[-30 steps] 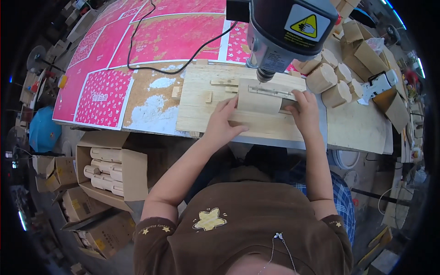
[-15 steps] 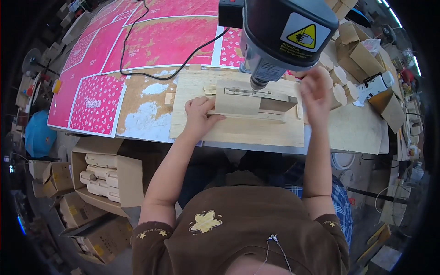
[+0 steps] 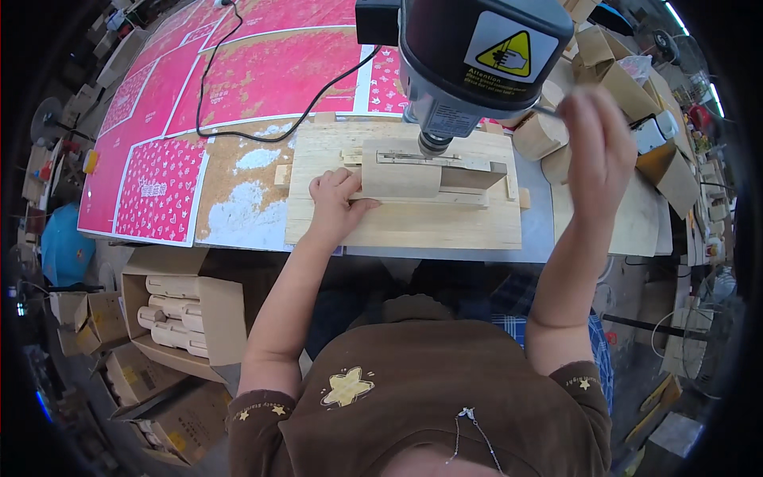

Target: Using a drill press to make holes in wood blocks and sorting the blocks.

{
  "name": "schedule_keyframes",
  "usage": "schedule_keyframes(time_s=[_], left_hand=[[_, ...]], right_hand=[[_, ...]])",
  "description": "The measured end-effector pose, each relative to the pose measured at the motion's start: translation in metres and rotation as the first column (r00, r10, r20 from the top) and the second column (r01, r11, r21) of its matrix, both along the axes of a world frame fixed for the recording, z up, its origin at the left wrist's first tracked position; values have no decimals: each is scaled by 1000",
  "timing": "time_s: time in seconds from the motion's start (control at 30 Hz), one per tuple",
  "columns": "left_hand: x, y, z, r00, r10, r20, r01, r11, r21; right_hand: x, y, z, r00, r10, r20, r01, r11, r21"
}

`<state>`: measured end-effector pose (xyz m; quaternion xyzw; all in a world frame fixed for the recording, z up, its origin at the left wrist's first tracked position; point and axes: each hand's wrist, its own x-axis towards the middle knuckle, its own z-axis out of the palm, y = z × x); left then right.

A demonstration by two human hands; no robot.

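My left hand is closed on the left end of a pale wooden block, its thumb along the front edge. The block sits in a wooden jig on a flat board, under the chuck of a dark drill press. A slot with dark marks shows on top of the block. To the right of the press my right hand is raised and blurred, closed around the end of a thin metal lever that comes from the machine's side.
Round wooden pieces stand right of the board, near a white bottle and open cartons. A black cable crosses the pink-covered tabletop on the left. Below the table's left edge, a cardboard box holds several shaped wooden pieces.
My right hand has moved up and to the right, from beside the press to the end of the lever. The left hand stays on the block. The whole view has shifted slightly.
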<state>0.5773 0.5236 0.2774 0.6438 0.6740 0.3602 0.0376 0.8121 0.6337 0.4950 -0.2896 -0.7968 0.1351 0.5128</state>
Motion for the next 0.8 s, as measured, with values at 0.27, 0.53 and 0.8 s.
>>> schedule_keyframes(time_s=[0.27,0.53,0.8], left_hand=[[-1,1,0,1000,-4,-13,3,1000,-25],[-1,-2,-2,999,17,-29,-17,1000,-5],[42,15,3,998,61,-3,-61,996,71]], right_hand=[[2,-24,-119,999,24,34,-22,998,-59],[6,-15,-111,999,28,22,-33,958,284],[-21,47,8,981,-107,-162,104,994,-30]])
